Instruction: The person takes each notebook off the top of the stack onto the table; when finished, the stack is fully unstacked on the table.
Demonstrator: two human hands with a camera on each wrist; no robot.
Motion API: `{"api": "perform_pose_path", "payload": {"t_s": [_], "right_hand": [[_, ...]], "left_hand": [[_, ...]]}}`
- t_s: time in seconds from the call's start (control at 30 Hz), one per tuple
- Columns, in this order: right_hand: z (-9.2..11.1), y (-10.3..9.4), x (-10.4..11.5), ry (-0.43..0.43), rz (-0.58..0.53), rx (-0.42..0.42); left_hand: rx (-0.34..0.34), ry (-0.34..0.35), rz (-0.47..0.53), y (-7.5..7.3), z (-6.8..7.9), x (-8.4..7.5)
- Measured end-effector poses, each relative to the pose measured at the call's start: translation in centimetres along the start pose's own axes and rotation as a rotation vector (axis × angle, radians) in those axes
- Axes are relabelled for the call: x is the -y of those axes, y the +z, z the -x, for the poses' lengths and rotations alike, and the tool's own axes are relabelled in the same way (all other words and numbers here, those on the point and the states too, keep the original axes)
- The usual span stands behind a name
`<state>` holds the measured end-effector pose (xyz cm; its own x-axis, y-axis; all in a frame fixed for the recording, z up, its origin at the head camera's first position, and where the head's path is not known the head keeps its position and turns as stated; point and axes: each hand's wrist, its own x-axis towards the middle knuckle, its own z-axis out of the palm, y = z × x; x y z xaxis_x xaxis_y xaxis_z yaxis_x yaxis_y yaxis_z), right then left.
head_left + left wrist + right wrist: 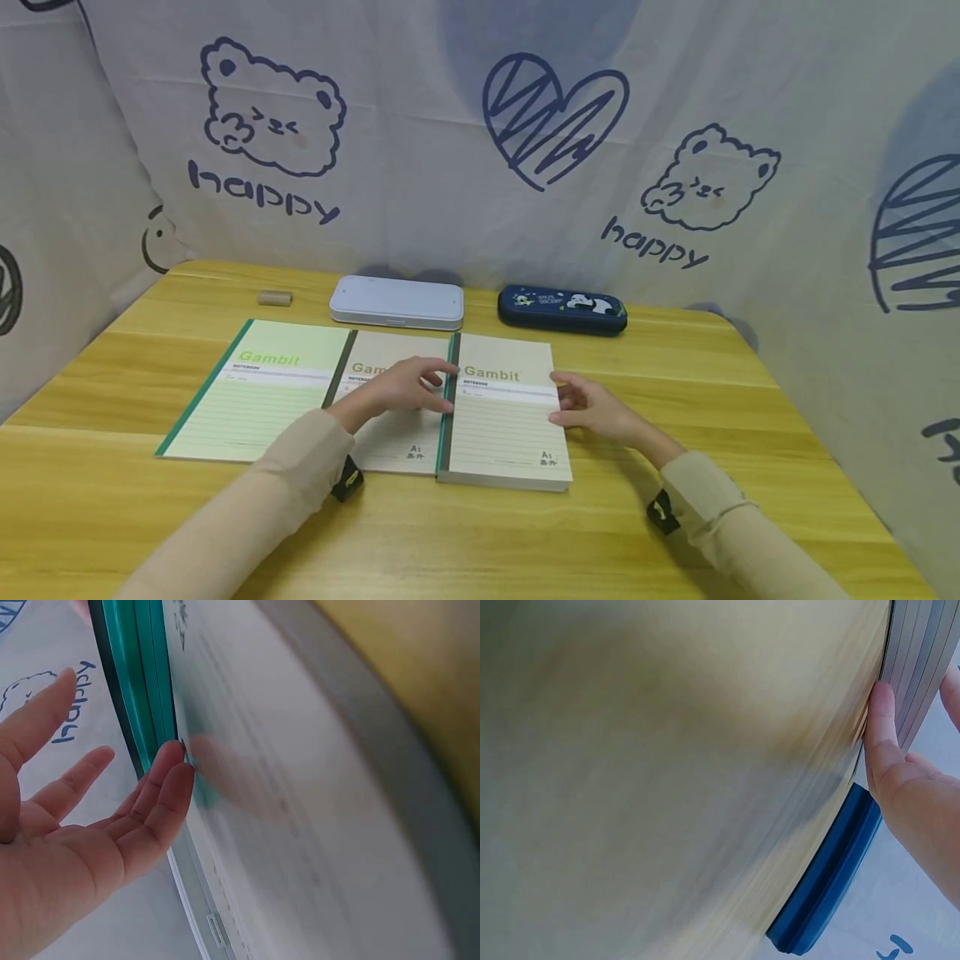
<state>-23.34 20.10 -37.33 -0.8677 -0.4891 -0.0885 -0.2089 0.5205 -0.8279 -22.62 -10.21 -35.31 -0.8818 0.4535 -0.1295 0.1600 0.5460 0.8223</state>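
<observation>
A stack of several Gambit notebooks [506, 425] lies at the right end of a row, with a pale cover on top. My left hand [408, 385] is at its spine side, over the middle notebook [390, 446], its fingers spread. Teal spines [154, 675] show edge-on in the left wrist view, where fingertips touch the cover beside them. On the opposite side, my right hand [596, 408] has thumb and fingertips against the stack's right edge. One fingertip rests on the layered page edges [911, 675] in the right wrist view. Leftmost lies a green notebook [258, 408].
Behind the notebooks stand a white case [397, 302] and a dark blue panda case [562, 311]. A small tan cylinder [275, 298] lies at the back left of the wooden table [480, 542]. A printed cloth [420, 125] hangs along the back and sides.
</observation>
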Motion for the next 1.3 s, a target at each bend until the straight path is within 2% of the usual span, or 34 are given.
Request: {"api": "perform_pose_path", "payload": {"t_s": [0.27, 0.53, 0.73, 1.3], "right_hand": [[0.0, 0.0, 0.0, 0.002, -0.004, 0.001], [0.0, 0.0, 0.0, 0.003, -0.003, 0.000], [0.0, 0.0, -0.1, -0.002, -0.008, 0.004], [0.0, 0.0, -0.2, -0.002, -0.023, 0.010]], "left_hand": [[0.024, -0.046, -0.038, 0.5, -0.3, -0.6], [0.037, -0.041, -0.121, 1.1, -0.8, -0.5], [0.023, -0.057, -0.193, 1.5, -0.9, -0.6], [0.004, -0.116, -0.117, 1.4, -0.7, -1.0]]}}
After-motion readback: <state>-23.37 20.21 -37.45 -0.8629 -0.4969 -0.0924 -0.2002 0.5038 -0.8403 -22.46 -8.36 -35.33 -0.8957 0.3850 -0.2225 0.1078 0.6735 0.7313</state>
